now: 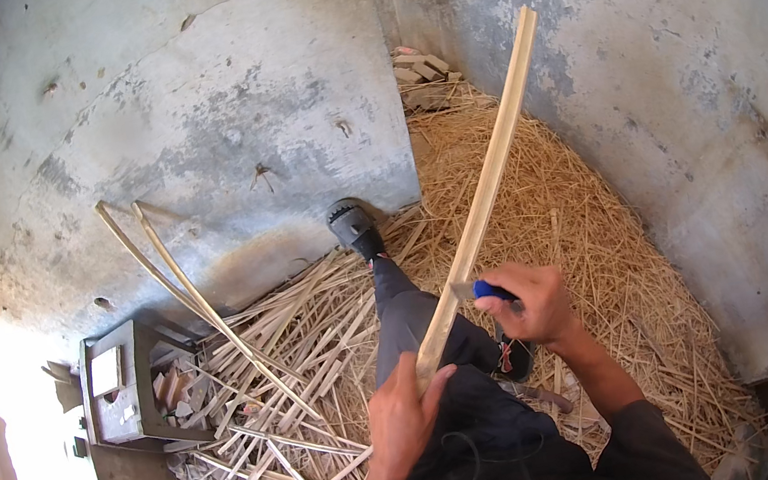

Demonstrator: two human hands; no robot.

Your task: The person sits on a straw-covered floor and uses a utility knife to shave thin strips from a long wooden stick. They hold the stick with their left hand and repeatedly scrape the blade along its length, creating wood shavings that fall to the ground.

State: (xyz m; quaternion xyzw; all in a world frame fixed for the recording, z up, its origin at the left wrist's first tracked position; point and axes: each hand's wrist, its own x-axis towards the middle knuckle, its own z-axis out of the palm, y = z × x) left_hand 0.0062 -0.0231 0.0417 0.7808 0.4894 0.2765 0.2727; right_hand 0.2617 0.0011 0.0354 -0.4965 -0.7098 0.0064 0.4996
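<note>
My left hand (403, 420) is closed round the lower end of a long pale strip of split wood or bamboo (490, 163), which slants up and away to the right over my thigh. In my right hand (535, 304) is a knife (490, 289) with a blue handle. Its short blade lies against the strip's edge, a little above my left hand. Most of the handle is hidden by my fingers. The strip's far end rises in front of the grey wall.
Loose split strips (305, 343) cover the floor at left, and straw-like shavings (586, 248) are heaped at right. Two long strips (178, 273) lean on the wall (214, 116). A dark wooden box (130, 381) lies at left. Bricks (422, 65) are piled in the far corner.
</note>
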